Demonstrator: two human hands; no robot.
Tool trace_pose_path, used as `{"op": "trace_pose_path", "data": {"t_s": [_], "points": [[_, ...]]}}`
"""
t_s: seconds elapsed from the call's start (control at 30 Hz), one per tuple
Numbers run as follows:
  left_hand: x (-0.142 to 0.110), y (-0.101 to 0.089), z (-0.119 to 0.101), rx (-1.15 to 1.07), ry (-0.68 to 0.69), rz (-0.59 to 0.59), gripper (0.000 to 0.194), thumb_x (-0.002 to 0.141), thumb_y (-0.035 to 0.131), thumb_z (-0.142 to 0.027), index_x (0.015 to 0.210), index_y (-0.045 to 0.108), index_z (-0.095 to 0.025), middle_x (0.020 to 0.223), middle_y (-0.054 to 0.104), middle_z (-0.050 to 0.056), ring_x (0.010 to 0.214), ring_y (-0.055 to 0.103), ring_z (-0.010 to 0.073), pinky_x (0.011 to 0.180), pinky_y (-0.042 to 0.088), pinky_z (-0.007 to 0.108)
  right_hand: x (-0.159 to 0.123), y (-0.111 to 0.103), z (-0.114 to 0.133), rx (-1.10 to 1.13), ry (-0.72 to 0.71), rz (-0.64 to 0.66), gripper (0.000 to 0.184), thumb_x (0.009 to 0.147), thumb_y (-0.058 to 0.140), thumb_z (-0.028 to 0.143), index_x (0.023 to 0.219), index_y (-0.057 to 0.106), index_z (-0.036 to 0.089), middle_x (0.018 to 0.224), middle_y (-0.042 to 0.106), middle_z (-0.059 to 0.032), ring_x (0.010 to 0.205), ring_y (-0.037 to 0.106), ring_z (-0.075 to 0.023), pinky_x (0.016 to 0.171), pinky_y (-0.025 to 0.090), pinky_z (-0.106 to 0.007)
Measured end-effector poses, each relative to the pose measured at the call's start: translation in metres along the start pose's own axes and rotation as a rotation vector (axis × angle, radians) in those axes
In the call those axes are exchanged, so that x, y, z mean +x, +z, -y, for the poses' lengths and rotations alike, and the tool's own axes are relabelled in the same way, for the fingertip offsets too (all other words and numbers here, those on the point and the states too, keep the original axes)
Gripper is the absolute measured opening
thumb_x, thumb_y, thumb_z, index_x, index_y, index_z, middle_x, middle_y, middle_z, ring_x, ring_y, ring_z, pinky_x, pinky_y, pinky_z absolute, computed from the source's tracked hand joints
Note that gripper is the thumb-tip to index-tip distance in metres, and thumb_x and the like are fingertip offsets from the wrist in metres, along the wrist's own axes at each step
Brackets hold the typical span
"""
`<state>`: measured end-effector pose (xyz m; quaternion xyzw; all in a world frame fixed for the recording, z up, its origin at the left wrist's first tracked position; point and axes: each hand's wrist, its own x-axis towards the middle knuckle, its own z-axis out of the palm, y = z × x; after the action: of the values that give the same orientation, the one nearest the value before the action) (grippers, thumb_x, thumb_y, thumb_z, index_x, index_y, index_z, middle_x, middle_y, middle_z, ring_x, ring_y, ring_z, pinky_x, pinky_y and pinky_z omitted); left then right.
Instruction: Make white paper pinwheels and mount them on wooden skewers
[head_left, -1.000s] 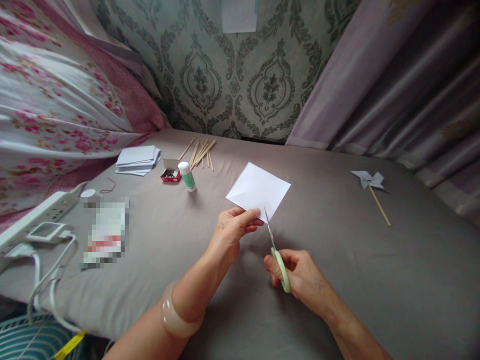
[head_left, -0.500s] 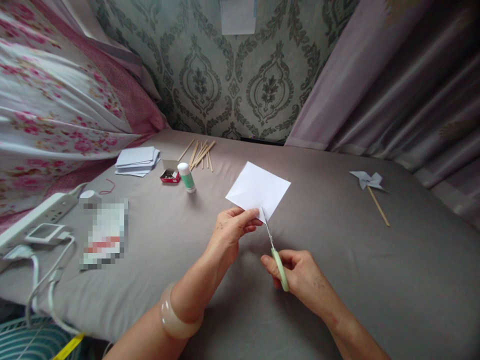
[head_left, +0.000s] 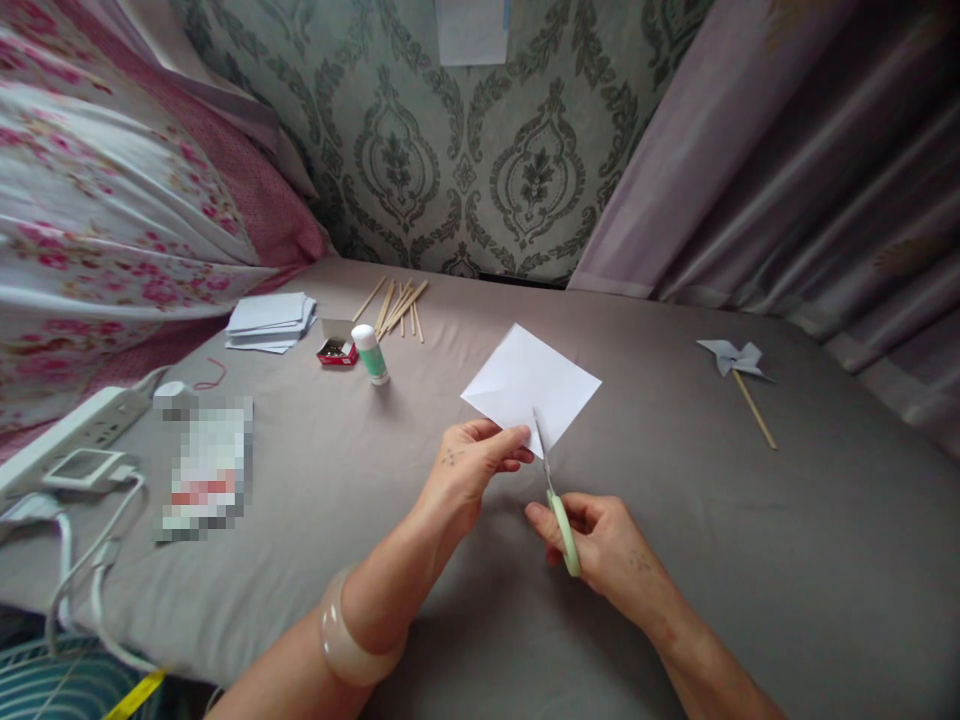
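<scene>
A square sheet of white paper [head_left: 531,380] is turned like a diamond above the grey cloth, its lower left edge pinched between the thumb and fingers of my left hand [head_left: 484,455]. Fingers of my right hand [head_left: 592,535] are wrapped round the light green handles of a pair of scissors [head_left: 562,530]. The scissor blades reach over the paper near its bottom corner, just right of my left thumb. Faint crease lines run across the sheet.
Left of the paper stand a glue stick [head_left: 370,355], a red box of small pins [head_left: 337,350], wooden sticks [head_left: 401,308] and a paper stack [head_left: 270,322]. A paper pinwheel [head_left: 736,362] lies right. A power strip [head_left: 82,435] with cables and a blurred packet [head_left: 210,465] lie left.
The paper and my left hand have shifted slightly right and down. The scissors have stayed at the bottom corner, with their blades tilting a little.
</scene>
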<state>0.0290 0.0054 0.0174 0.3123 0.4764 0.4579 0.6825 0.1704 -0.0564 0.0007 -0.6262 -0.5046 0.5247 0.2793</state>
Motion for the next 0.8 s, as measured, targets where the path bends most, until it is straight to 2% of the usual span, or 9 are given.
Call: {"op": "trace_pose_path", "data": {"t_s": [0.33,0.5,0.8], "points": [[-0.0013,0.0005,-0.0014,0.011,0.005,-0.002,0.016,0.061,0.076,-0.025,0.057,0.066,-0.013,0.057,0.065,0.004,0.055,0.058,0.0112,0.059,0.043,0.023,-0.004,0.0012,0.0031,-0.013,-0.02,-0.042,0.047,0.074,0.062,0.057,0.052,0.048,0.018,0.047,0.044,0.0039,0.046,0.032,-0.0072,0.044,0.026,-0.024],[-0.0034,0.0022,-0.0007,0.022,-0.016,0.036,0.016,0.062,0.076,-0.024,0.056,0.067,-0.013,0.057,0.065,0.005,0.055,0.057,0.0108,0.059,0.044,0.023,-0.0023,0.0006,0.0016,0.039,-0.014,-0.057,0.044,0.071,0.067,0.055,0.053,0.051,0.017,0.046,0.048,0.0034,0.044,0.035,-0.0077,0.043,0.027,-0.024],[-0.0035,0.0028,-0.0006,0.018,-0.014,0.037,0.017,0.062,0.076,-0.024,0.055,0.066,-0.012,0.057,0.064,0.005,0.054,0.057,0.0102,0.059,0.043,0.023,-0.0032,-0.0009,0.0013,0.005,-0.024,-0.07,0.045,0.072,0.066,0.054,0.051,0.052,0.017,0.044,0.048,0.0036,0.044,0.037,-0.0078,0.044,0.029,-0.023]]}}
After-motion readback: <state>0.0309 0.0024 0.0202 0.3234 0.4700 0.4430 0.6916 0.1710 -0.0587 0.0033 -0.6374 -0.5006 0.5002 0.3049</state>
